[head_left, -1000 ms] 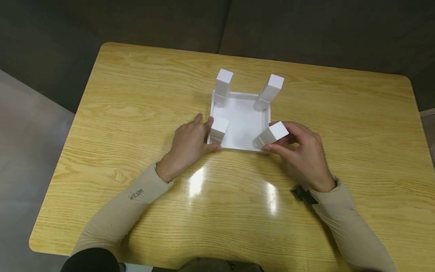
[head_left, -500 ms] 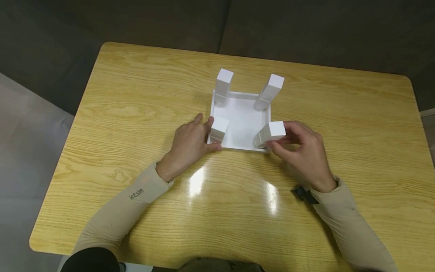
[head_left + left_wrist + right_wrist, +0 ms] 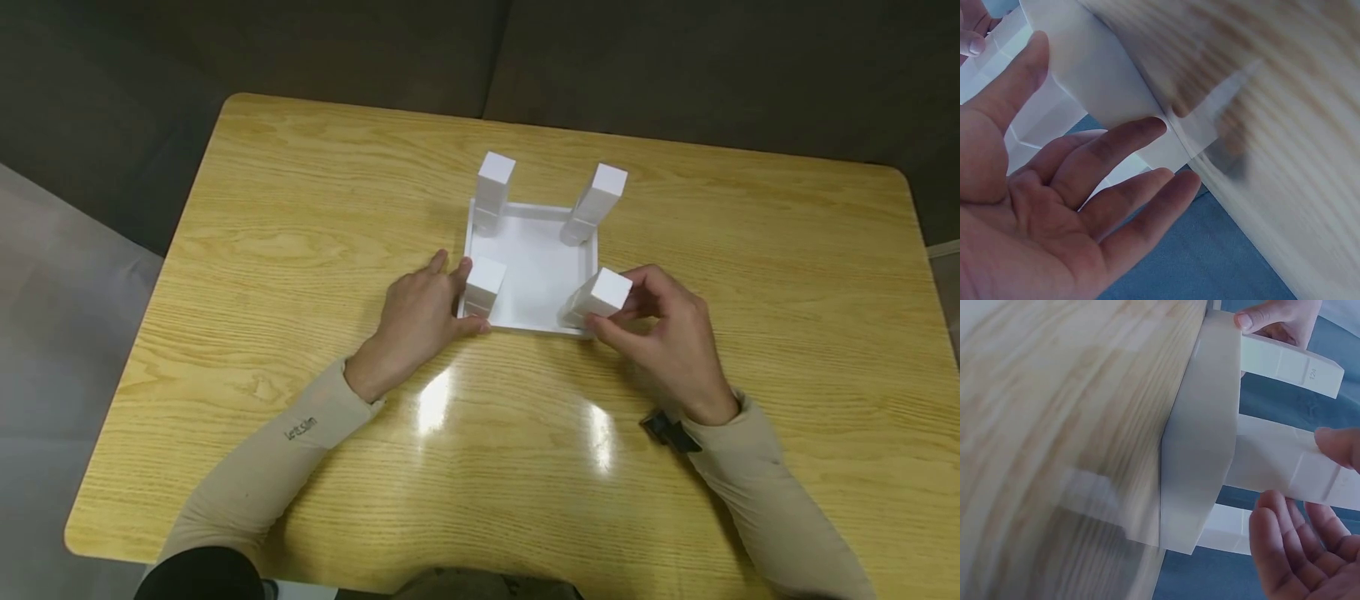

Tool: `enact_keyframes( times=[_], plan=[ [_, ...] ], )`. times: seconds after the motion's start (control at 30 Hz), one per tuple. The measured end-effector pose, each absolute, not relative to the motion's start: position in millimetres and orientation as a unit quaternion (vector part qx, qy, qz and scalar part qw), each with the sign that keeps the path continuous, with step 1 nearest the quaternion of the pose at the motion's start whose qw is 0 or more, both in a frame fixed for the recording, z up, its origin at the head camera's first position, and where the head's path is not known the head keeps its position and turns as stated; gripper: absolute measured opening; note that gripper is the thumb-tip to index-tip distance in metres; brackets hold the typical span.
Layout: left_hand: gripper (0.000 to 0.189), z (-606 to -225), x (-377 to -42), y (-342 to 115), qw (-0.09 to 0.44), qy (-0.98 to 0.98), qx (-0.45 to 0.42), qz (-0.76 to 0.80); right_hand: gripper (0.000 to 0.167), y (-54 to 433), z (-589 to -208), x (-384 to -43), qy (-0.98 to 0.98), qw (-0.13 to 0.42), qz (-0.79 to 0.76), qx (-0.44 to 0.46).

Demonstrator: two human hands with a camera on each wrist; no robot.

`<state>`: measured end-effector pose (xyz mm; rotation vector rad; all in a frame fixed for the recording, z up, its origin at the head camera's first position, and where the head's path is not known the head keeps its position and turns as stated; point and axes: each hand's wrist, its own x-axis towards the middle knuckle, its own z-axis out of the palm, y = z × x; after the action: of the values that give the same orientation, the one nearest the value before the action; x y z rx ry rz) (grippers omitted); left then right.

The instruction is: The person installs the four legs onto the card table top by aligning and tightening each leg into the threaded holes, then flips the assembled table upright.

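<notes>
A small white upturned table piece, its square top (image 3: 536, 275) rimmed like a shallow tray, lies on the wooden table. White square legs stand at its corners. At the front right corner, my right hand (image 3: 667, 333) grips one leg (image 3: 613, 290) between thumb and fingers; the right wrist view shows this leg (image 3: 1269, 453) standing out from the thick top. My left hand (image 3: 420, 312) holds the front left corner, thumb along the front rim and fingers on the left side, around the near left leg (image 3: 485, 279). The left wrist view shows those fingers (image 3: 1113, 153) against the side wall.
The far left leg (image 3: 495, 179) and far right leg (image 3: 600, 192) stand at the back corners. A wooden table (image 3: 315, 208) with rounded corners lies under everything. Dark grey panels (image 3: 675, 67) rise behind it. A black wrist strap (image 3: 671, 429) is at the right sleeve.
The leg in my right hand has turned about its length, and my right thumb and fingers have shifted on it. The left hand and the square top have stayed in place.
</notes>
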<state>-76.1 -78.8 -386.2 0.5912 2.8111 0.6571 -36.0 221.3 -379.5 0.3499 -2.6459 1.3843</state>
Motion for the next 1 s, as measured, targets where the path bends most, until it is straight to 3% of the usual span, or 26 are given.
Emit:
enact_keyframes(
  times=[0.3,1.0],
  plan=[
    [0.084,-385.5,-75.4,-78.3,0.091,0.949,0.205,0.222,0.055,219.8,-381.0,-35.6,-0.883,0.073,0.441,0.14],
    [0.086,-385.5,-74.8,-78.1,0.079,0.951,0.207,0.218,0.036,222.5,-381.9,-35.3,-0.871,0.066,0.469,0.132]
  ],
)
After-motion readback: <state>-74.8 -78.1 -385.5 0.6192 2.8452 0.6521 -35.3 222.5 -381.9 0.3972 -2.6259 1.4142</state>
